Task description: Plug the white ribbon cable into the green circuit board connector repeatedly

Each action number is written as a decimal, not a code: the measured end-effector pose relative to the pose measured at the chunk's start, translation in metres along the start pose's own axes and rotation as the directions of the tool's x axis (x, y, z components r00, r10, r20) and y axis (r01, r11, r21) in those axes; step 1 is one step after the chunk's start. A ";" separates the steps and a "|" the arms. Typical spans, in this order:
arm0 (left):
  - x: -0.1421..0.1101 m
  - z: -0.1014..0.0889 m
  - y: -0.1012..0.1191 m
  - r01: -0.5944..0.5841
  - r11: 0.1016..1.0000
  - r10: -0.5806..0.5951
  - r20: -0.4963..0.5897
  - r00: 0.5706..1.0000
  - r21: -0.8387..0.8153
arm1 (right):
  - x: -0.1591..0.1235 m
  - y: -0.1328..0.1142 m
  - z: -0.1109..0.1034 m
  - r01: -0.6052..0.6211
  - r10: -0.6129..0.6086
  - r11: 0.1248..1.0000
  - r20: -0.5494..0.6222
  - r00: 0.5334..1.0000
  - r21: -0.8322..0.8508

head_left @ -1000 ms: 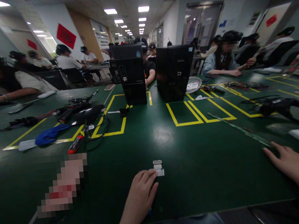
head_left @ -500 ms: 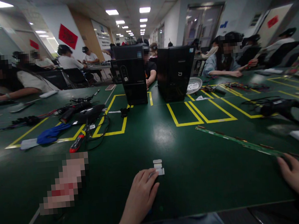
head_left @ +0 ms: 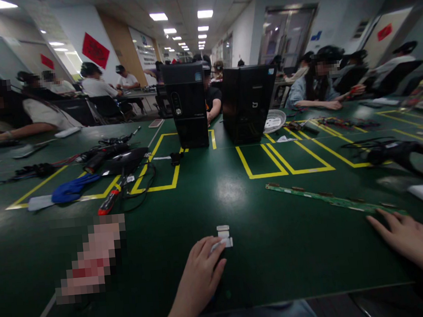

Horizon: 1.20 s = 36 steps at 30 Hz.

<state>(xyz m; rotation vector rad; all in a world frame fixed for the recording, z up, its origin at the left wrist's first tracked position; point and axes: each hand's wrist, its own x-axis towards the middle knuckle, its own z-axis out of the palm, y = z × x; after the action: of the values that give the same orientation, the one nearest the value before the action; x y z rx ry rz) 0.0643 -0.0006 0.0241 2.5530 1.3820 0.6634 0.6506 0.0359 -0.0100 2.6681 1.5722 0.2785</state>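
1. One wide green table [head_left: 298,269] carries everything, its yellow tape outlines [head_left: 268,175] apparently there to mark out places.
2. Two black computer towers, the left one [head_left: 190,106] and the right one [head_left: 246,106], stand upright side by side toward the far edge, leaving the near surface to the hands.
3. The long green circuit strip [head_left: 322,196] lies slanted on the table at the right, its far end toward the middle and its near end under the right hand.
4. The right hand [head_left: 403,230] is loosely spread, fingers over that near end, probably to steer or steady it; whether they grip it I cannot tell.
5. The left hand [head_left: 205,257] is relaxed, thumb apart, fingertips on a small white piece, seemingly pinning rather than pinching it.
6. The red-and-black tool handle [head_left: 108,202] lies apart at the left, untouched.
7. The small white piece [head_left: 223,232] rests flat, front and centre, partly covered by fingertips.
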 end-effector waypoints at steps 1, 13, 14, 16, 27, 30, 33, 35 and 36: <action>0.000 0.000 0.000 0.003 1.000 -0.003 0.004 1.000 0.000 | 0.001 -0.011 -0.007 0.014 -0.015 1.000 0.040 0.999 0.015; 0.000 0.000 0.002 0.013 1.000 -0.013 0.012 1.000 0.006 | -0.022 -0.185 -0.053 0.576 -0.564 0.810 -0.120 0.817 0.114; 0.000 0.000 0.001 0.015 1.000 -0.015 0.009 1.000 0.010 | -0.029 -0.199 -0.056 0.609 -0.593 0.784 -0.150 0.791 0.116; 0.000 0.000 0.001 0.016 1.000 -0.016 0.007 1.000 0.016 | -0.045 -0.226 -0.062 0.652 -0.627 0.750 -0.191 0.755 0.113; 0.001 0.002 0.001 0.016 1.000 -0.016 0.013 1.000 0.002 | -0.108 -0.288 -0.088 0.759 -0.738 0.649 -0.197 0.645 0.054; 0.001 0.002 0.001 0.018 1.000 -0.018 0.015 1.000 0.002 | -0.101 -0.288 -0.097 0.778 -0.753 0.626 -0.219 0.620 0.050; 0.001 0.001 0.002 0.012 1.000 -0.012 0.008 1.000 -0.002 | -0.091 -0.285 -0.102 0.825 -0.784 0.555 -0.263 0.562 0.105; 0.001 0.000 0.002 0.012 1.000 -0.012 0.001 1.000 -0.003 | -0.087 -0.284 -0.100 0.865 -0.817 0.474 -0.283 0.502 0.164; 0.001 0.000 0.002 0.012 1.000 -0.012 -0.001 1.000 -0.002 | -0.086 -0.283 -0.098 0.878 -0.831 0.438 -0.285 0.478 0.196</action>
<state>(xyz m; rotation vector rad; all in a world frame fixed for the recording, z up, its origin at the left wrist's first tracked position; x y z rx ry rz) 0.0665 -0.0007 0.0251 2.5412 1.3949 0.6638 0.3485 0.0936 0.0406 1.5788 2.9747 0.1677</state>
